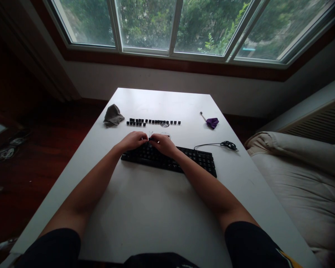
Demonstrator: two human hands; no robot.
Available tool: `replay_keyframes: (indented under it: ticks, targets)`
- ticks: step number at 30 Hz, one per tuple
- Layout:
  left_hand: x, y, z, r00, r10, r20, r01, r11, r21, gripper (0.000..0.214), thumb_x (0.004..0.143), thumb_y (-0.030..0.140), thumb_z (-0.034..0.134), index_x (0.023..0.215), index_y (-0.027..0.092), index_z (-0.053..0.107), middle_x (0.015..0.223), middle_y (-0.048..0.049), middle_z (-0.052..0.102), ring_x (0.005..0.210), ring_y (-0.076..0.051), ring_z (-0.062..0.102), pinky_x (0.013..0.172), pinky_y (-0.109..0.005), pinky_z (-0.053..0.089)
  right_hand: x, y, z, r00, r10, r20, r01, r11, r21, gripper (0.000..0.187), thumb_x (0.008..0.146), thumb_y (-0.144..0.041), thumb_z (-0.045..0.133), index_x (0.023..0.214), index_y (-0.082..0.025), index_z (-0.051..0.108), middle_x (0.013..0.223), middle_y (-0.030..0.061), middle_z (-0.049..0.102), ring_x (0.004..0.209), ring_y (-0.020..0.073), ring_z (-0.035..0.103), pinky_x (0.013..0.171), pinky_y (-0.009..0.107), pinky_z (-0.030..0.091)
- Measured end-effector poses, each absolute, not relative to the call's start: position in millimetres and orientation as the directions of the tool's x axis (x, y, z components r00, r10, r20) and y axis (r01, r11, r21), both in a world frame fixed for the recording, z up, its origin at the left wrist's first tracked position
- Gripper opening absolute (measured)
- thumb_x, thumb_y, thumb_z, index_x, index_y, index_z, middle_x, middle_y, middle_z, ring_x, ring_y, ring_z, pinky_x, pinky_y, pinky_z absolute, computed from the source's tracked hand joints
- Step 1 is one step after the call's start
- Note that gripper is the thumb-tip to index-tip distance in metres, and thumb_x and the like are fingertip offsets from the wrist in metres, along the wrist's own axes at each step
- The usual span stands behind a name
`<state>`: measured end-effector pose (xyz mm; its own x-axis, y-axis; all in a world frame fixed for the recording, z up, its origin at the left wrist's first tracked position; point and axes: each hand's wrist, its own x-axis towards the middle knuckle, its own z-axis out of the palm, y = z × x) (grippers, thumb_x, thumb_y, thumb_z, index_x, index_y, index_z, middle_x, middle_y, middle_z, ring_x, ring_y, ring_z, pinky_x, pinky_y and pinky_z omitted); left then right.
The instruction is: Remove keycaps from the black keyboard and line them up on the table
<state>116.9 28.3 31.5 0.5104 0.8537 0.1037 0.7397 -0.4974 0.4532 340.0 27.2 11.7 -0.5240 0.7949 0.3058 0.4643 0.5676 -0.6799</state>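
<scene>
Over the upper left part of a black keyboard (167, 160), my two hands meet fingertip to fingertip. My left hand (134, 140) is closed, its thumb and forefinger pinched together; what lies between them is too small to make out. My right hand (163, 144) pinches what looks like a wire keycap puller (150, 134), its thin wires pointing up between the hands. A tiny black piece sits at the fingertips, probably a keycap. Beyond the hands, loose black keycaps (156, 121) stand in rows on the white table (156, 212).
A grey cloth (113, 116) lies at the table's far left. At the right are a brush (203, 116), a purple cloth (212, 123) and the keyboard's bundled cable (228, 145). Round clear pieces (164, 125) lie by the keycaps. A pale sofa (296, 186) borders the table's right side.
</scene>
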Motion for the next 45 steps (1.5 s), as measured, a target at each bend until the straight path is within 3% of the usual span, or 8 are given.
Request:
replay_keyframes:
  ticks: [8,18,22,26,33,38,42,45]
  targets:
    - [116.9,28.3,31.0,0.526,0.843,0.109,0.726,-0.512,0.458,0.020,0.092,0.032,0.058,0.096,0.023,0.075,0.095,-0.0041,0.073,0.087,-0.022,0.064,0.076,-0.031,0.046,341.7,23.0,10.6,-0.547,0.759,0.354,0.479,0.630,-0.611,0.013,0.096,-0.033,0.062,0.094,-0.023,0.070,0.092,0.0046,0.071,0.078,0.0176,0.063,0.076,0.028,0.044]
    - [122.6,21.6,35.8,0.676,0.728,0.115,0.599,-0.633,0.491,0.021,0.087,0.030,0.064,0.102,0.022,0.075,0.097,-0.0063,0.069,0.097,-0.024,0.061,0.085,-0.034,0.048,340.0,22.0,-1.5,-0.385,0.858,0.341,0.367,0.481,-0.796,0.016,0.095,-0.038,0.060,0.093,-0.023,0.065,0.078,0.0014,0.072,0.072,0.0179,0.068,0.071,0.028,0.050]
    - [127.4,20.6,35.2,0.662,0.741,0.114,0.619,-0.627,0.473,0.021,0.090,0.038,0.063,0.099,0.022,0.075,0.093,-0.0056,0.068,0.091,-0.022,0.061,0.081,-0.033,0.047,340.8,22.6,2.7,-0.253,0.897,0.364,0.194,0.415,-0.889,0.023,0.097,-0.046,0.056,0.095,-0.024,0.060,0.069,-0.0012,0.068,0.060,0.0167,0.067,0.062,0.027,0.052]
    - [131.2,20.8,32.3,0.599,0.790,0.127,0.665,-0.580,0.471,0.027,0.093,0.044,0.060,0.092,0.022,0.075,0.088,-0.0047,0.069,0.083,-0.020,0.061,0.075,-0.032,0.045,342.8,23.9,4.5,-0.223,0.893,0.390,0.163,0.429,-0.889,0.021,0.095,-0.044,0.060,0.091,-0.023,0.059,0.065,-0.0019,0.066,0.058,0.0167,0.067,0.062,0.028,0.053]
    - [136.1,20.1,29.0,0.480,0.863,0.154,0.559,-0.436,0.705,0.031,0.091,0.044,0.064,0.110,0.021,0.073,0.097,-0.0036,0.073,0.081,-0.017,0.064,0.074,-0.030,0.049,342.8,22.5,6.5,-0.157,0.913,0.377,0.132,0.398,-0.908,0.022,0.094,-0.044,0.060,0.090,-0.023,0.060,0.067,-0.0014,0.067,0.059,0.0164,0.068,0.063,0.028,0.055]
    - [140.1,20.4,29.2,0.460,0.879,0.128,0.393,-0.331,0.858,0.028,0.087,0.040,0.068,0.104,0.018,0.071,0.097,-0.0049,0.072,0.085,-0.017,0.064,0.075,-0.029,0.050,342.7,24.4,6.0,-0.150,0.927,0.344,0.079,0.358,-0.930,0.024,0.093,-0.046,0.061,0.092,-0.022,0.061,0.068,-0.0016,0.067,0.060,0.0157,0.068,0.063,0.028,0.056]
    - [142.0,19.9,28.6,0.444,0.889,0.115,0.293,-0.266,0.918,0.026,0.085,0.036,0.071,0.102,0.017,0.069,0.095,-0.0052,0.071,0.084,-0.016,0.064,0.075,-0.029,0.050,341.9,27.4,2.2,-0.148,0.936,0.320,0.019,0.326,-0.945,0.027,0.092,-0.049,0.062,0.091,-0.022,0.060,0.068,-0.0015,0.067,0.057,0.0150,0.066,0.059,0.027,0.056]
    - [143.5,19.1,27.5,0.437,0.891,0.123,0.250,-0.252,0.935,0.033,0.083,0.033,0.073,0.111,0.017,0.067,0.099,-0.0055,0.070,0.081,-0.014,0.062,0.073,-0.028,0.050,341.6,29.5,0.2,-0.140,0.952,0.273,-0.014,0.274,-0.962,0.031,0.091,-0.053,0.063,0.090,-0.022,0.060,0.069,-0.0016,0.066,0.058,0.0150,0.066,0.057,0.027,0.057]
